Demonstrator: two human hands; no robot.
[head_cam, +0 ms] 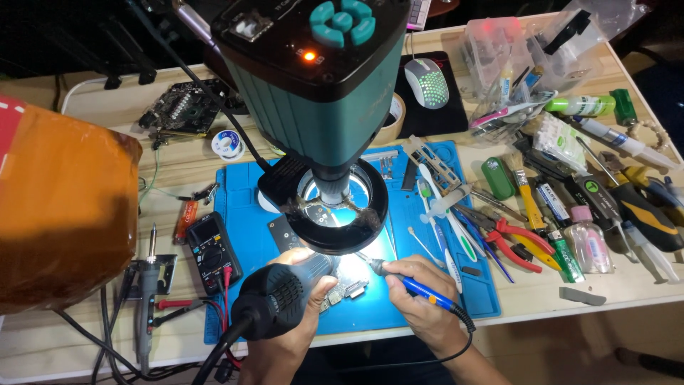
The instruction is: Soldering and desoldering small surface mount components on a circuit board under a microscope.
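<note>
Microscope (313, 85) overhangs blue mat (470, 285) on cluttered workbench (605, 292).

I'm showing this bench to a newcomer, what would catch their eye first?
The big teal microscope head with its glowing ring light dominates the centre, over the blue work mat. Beneath it, the left hand grips a black hot-air handle; the right hand holds a blue-handled soldering iron.

A pale wooden workbench (548, 303) stands over a dim floor (570, 356).

Teal microscope (313, 78), blue work mat (442, 285), black hot-air handle (281, 296), blue-handled tool (420, 289), orange parcel (64, 214)
</note>
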